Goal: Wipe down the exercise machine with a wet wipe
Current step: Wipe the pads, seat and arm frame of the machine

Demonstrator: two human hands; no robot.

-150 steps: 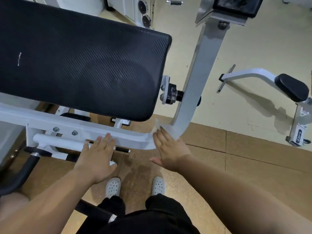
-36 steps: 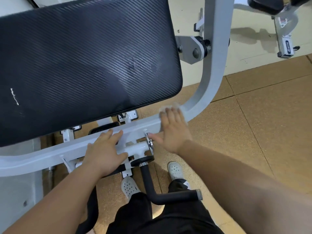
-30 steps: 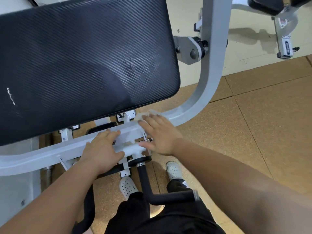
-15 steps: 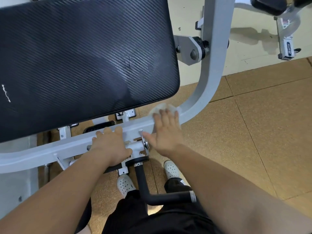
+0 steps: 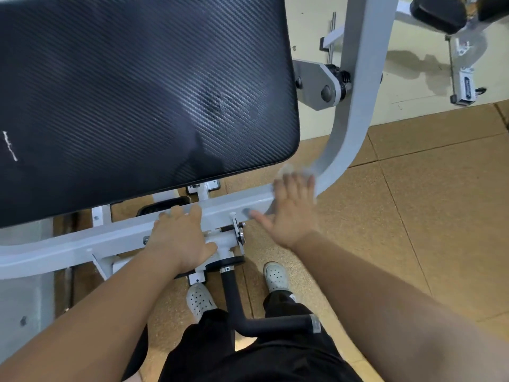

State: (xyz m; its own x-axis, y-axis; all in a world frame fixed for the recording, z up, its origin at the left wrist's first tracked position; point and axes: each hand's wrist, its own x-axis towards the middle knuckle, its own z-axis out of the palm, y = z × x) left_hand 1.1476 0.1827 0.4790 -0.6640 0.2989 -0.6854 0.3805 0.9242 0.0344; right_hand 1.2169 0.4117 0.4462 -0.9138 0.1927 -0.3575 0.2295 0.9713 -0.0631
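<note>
The exercise machine has a large black textured pad (image 5: pixel 137 97) above a white curved frame bar (image 5: pixel 344 150). My right hand (image 5: pixel 292 210) lies flat with straight fingers on the bend of that bar, pressing a white wet wipe (image 5: pixel 289 170) whose edge shows past the fingertips. The hand is blurred. My left hand (image 5: pixel 181 238) rests flat on the horizontal stretch of the bar, fingers over its top edge, holding nothing.
A black bent handle (image 5: pixel 248 318) juts out below the frame, between my legs and white shoes. A bolted pivot plate (image 5: pixel 316 84) sits right of the pad. Another machine with a black pad (image 5: pixel 438 12) stands at the far right. The floor is brown tile.
My right hand slid the wipe left along the bar toward my left hand, then back right to the bend. My left hand stayed on the bar.
</note>
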